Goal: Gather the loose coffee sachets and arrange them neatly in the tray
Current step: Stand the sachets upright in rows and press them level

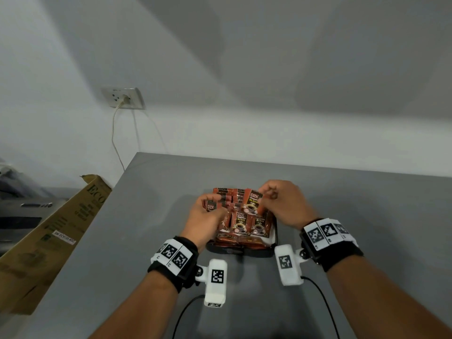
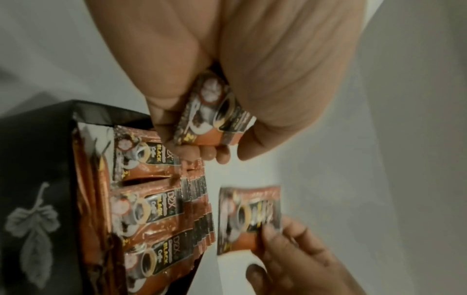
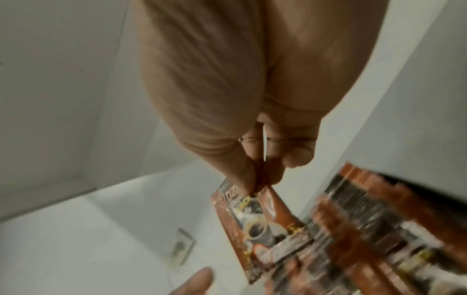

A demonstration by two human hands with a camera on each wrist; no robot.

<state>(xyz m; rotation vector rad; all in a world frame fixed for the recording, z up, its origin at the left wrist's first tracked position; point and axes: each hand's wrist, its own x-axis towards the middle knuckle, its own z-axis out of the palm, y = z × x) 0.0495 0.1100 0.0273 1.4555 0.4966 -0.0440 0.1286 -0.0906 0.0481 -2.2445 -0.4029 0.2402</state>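
With my left hand (image 1: 205,217) gripping one sachet (image 2: 211,117) and my right hand (image 1: 281,201) pinching another sachet (image 1: 253,200) above the nearly full tray (image 1: 274,237) on the table (image 1: 146,216), I feared snagging and toppling the packed rows

The scene is lit softly and rather dimly from above, and broad grey shadows are cast on the wall (image 1: 269,57) beyond the hands. Straight edges are bowed toward the frame borders in the head view. In the right wrist view the sachets in the tray (image 3: 379,229) beside the right hand (image 3: 215,89) are smeared by motion blur, while the left wrist view is grainy and muted.
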